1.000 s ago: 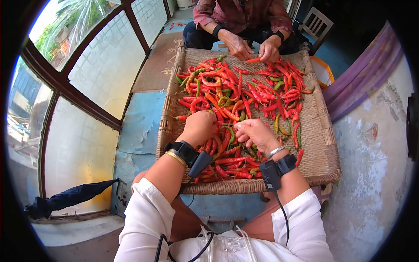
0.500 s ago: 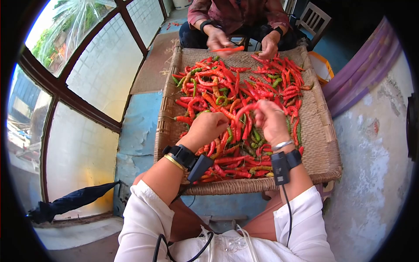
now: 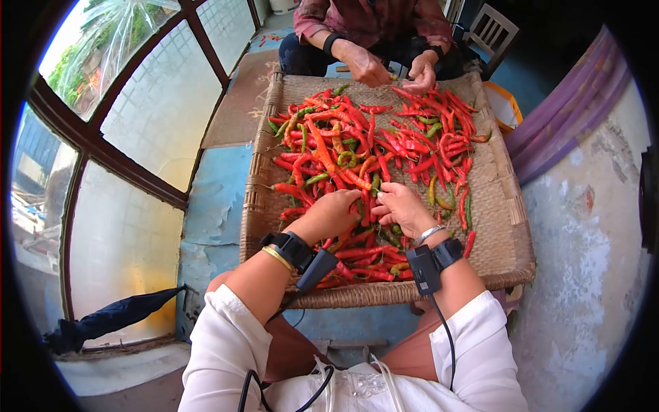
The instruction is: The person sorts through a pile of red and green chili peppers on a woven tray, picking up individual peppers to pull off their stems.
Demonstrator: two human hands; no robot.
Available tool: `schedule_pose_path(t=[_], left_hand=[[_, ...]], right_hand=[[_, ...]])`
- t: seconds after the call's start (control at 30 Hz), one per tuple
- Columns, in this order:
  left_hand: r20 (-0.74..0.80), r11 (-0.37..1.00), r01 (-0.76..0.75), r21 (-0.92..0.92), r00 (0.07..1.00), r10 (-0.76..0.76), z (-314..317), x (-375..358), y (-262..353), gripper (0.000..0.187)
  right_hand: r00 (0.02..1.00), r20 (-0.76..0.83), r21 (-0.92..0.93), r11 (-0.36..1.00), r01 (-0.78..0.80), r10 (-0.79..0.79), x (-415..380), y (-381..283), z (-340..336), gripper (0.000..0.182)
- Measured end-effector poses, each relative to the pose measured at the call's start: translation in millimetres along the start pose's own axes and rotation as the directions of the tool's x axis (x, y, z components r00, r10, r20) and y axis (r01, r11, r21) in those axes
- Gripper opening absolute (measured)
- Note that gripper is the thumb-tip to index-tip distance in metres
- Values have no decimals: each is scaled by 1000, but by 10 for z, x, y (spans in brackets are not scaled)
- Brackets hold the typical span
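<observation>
Red, green and orange chili peppers [image 3: 329, 147] lie heaped on a woven tray [image 3: 498, 226]. My left hand [image 3: 333, 214] is over the near-middle of the heap, its fingers curled together; whatever they may hold is hidden. Just to its right, my right hand [image 3: 405, 208] reaches in with fingers apart, tips close beside a green chili pepper [image 3: 375, 182]. I cannot see that it grips the pepper. Both wrists wear black strapped devices. Several red peppers [image 3: 367, 255] lie below my hands near the tray's front edge.
Across the tray sits a person in a red patterned shirt [image 3: 371, 24], both hands [image 3: 395, 72] together over the far rim. Windows [image 3: 123, 261] and a dark folded umbrella [image 3: 113, 316] are left. A purple curtain [image 3: 570, 123] and a peeling wall [image 3: 570, 275] are right.
My right hand has let go of a red chili pepper and moved left and down, closer to my left hand. The other person's hands have come together; the red pepper there is gone from view.
</observation>
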State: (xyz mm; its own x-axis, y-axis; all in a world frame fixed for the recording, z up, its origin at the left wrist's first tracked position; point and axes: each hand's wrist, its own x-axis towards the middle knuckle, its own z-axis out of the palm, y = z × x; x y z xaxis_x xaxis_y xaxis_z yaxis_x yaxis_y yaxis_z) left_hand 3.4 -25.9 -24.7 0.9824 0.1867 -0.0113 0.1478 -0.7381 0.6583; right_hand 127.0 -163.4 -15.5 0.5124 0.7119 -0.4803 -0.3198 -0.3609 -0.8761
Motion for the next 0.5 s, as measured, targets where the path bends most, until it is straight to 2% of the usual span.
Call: schedule_pose_path(t=[0.03,0.1,0.23,0.3,0.37,0.43,0.5], left_hand=[[-7,999,-18,-44,1000,18,37,-4,-17,45],[-46,998,-67,-13,997,67,78,-3,-43,47],[-4,1000,4,-28,1000,-5,41,15,24,50],[39,988,67,-140,997,-62,16,12,72,51],[31,989,42,-139,999,-38,35,-2,58,49],[7,914,119,-388,992,-126,54,19,31,49],[99,722,182,-668,983,-156,99,38,14,41]], right_hand=[[1000,-4,40,999,-5,5,-6,4,17,53],[1000,-4,34,999,-22,22,-13,-16,7,52],[984,117,104,984,-148,135,-33,-16,-38,32],[981,130,97,982,-159,146,-18,35,-27,29],[979,157,119,981,-152,133,-13,49,-38,25],[978,183,136,982,-131,105,-32,22,-28,23],[974,224,86,996,12,-31,-87,-63,34,19]])
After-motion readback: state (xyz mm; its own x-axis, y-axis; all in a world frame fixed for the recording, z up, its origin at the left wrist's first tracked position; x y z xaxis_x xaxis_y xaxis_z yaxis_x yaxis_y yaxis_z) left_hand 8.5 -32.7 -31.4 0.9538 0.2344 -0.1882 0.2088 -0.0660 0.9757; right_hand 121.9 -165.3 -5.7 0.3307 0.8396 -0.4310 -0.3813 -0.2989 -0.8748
